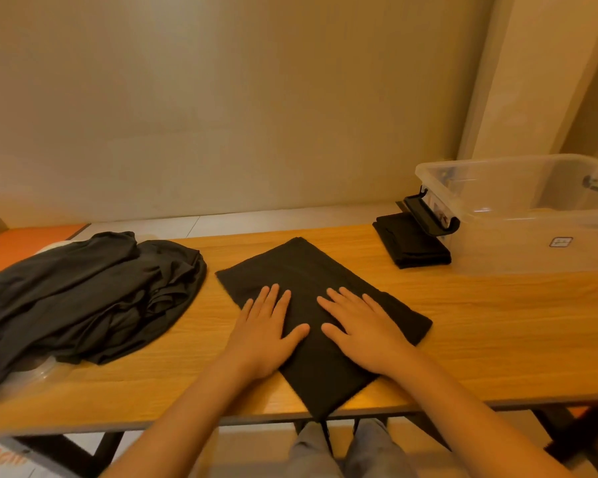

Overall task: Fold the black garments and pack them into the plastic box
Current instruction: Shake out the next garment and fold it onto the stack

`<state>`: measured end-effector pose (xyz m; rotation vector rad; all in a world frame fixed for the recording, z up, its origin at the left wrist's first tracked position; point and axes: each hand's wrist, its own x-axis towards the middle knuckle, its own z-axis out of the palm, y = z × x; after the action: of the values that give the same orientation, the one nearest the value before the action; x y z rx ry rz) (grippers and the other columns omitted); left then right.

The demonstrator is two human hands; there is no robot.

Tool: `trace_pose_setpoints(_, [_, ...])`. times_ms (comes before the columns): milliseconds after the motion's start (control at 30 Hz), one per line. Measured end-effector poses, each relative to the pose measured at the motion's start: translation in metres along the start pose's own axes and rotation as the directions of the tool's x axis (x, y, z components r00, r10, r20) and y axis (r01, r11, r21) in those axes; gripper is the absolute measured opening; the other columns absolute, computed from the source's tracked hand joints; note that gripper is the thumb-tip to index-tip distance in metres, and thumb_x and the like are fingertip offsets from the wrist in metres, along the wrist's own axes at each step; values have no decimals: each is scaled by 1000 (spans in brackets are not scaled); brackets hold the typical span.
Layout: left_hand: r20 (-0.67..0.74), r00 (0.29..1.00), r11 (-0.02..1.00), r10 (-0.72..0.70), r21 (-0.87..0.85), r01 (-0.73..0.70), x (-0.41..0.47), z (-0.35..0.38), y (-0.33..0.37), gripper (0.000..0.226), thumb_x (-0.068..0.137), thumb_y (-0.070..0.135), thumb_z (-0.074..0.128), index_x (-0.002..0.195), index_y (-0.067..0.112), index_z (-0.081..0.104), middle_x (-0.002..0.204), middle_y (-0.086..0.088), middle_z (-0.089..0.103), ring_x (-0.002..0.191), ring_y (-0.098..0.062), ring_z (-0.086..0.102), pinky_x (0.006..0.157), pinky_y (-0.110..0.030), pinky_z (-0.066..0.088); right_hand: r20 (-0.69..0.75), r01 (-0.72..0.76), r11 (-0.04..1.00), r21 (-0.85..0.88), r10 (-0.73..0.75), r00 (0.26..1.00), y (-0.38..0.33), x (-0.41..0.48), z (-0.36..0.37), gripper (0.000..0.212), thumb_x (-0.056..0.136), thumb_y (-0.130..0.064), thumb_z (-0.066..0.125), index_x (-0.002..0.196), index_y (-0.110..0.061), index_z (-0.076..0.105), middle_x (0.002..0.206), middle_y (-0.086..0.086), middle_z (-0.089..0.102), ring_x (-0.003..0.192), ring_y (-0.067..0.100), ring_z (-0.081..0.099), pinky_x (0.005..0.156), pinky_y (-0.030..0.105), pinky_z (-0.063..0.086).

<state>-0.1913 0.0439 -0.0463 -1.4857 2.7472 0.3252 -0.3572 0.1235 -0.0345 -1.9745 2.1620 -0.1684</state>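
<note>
The left forearm (pixel 187 419) and the right forearm (pixel 463 408) are coming in bare from the bottom edge and are leaning toward each other. The left hand (pixel 266 334) is lying palm down, its fingers straight and close together, the thumb spreading to the right. The right hand (pixel 363 331) is lying flat too, fingers slightly apart. The thumb tips are near each other, not touching.

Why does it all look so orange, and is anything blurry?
Head view: warm, dim lighting tints the light wooden table orange; the clear plastic box shows small glare streaks; the crumpled pile of black garments loses fold detail; edges look slightly soft.
</note>
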Motion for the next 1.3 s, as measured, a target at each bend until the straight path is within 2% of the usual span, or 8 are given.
trace_pose_setpoints(133, [48, 989, 989, 143, 30, -145, 14, -24, -27, 64, 98, 52, 33, 151, 37, -1, 160, 10, -10, 144, -7, -17, 118, -35, -12, -55, -120, 992, 31, 121, 991, -32, -14, 10, 60, 102, -50, 23, 154, -27, 4, 162, -3, -2, 148, 16, -7, 119, 38, -1])
trace_pose_setpoints(300, [-106, 956, 959, 274, -39, -279, -22, -8, -7, 62, 99, 52, 29, 151, 35, 0, 151, 23, -11, 142, 3, -15, 117, -26, -10, -131, 3, 999, -34, -7, 991, -16, -3, 9, 57, 102, -49, 22, 153, -31, 6, 162, -7, 0, 148, 13, -9, 118, 39, -5])
trace_pose_setpoints(500, [-98, 941, 930, 324, -149, -336, -47, -6, -18, 60, 97, 51, 34, 148, 44, 3, 154, 28, -6, 137, 16, -14, 115, -15, -9, -104, -171, 983, -65, 164, 981, 18, -26, 4, 60, 101, -52, 19, 153, -30, -2, 161, -5, -7, 147, 14, -12, 119, 41, -5])
trace_pose_setpoints(667, [-166, 898, 883, 408, -176, -434, -80, -2, -14, 76, 88, 66, 43, 150, 42, 6, 155, 30, -2, 141, 12, -8, 116, -14, -5, -132, 113, 993, -27, -116, 984, 7, -48, 1, 71, 94, -63, 28, 152, -34, -2, 159, -14, -12, 142, 3, -20, 115, 30, -14])
trace_pose_setpoints(833, [-106, 879, 885, 465, 64, -461, -94, 10, -36, 91, 81, 67, 54, 153, 36, 6, 159, 20, 0, 145, 3, -4, 117, -18, -5, 23, 183, 983, -32, -182, 983, 15, -63, 8, 104, 69, -88, 30, 152, -35, -7, 155, -19, -17, 142, 0, -19, 113, 27, -13])
trace_pose_setpoints(967, [-138, 875, 873, 464, 242, -424, -99, 20, -41, 74, 90, 53, 42, 154, 27, 15, 159, 6, 18, 146, -7, 10, 118, -24, 0, -34, 227, 963, -142, -234, 972, 20, -73, 17, 106, 76, -75, 54, 151, -33, -8, 149, -16, -22, 139, 3, -22, 109, 27, -16])
trace_pose_setpoints(1133, [-138, 876, 873, 462, 249, -420, -108, 18, -44, 60, 100, 54, 12, 153, 27, 20, 156, 4, 25, 144, -9, 17, 119, -26, 3, -231, 250, 938, -239, -305, 924, 23, -88, 31, 98, 56, -61, 82, 139, -23, 48, 141, 0, 51, 131, 18, 47, 104, 34, 29])
trace_pose_setpoints(1300, [-116, 884, 887, 454, 150, -436, -121, 21, -52, 54, 102, 51, 5, 153, 34, 14, 158, 9, 22, 145, -5, 14, 118, -23, 0, -376, 343, 903, -259, -421, 825, 38, -111, 39, 89, 48, -28, 95, 129, -15, 59, 132, 6, 60, 122, 23, 57, 99, 38, 39])
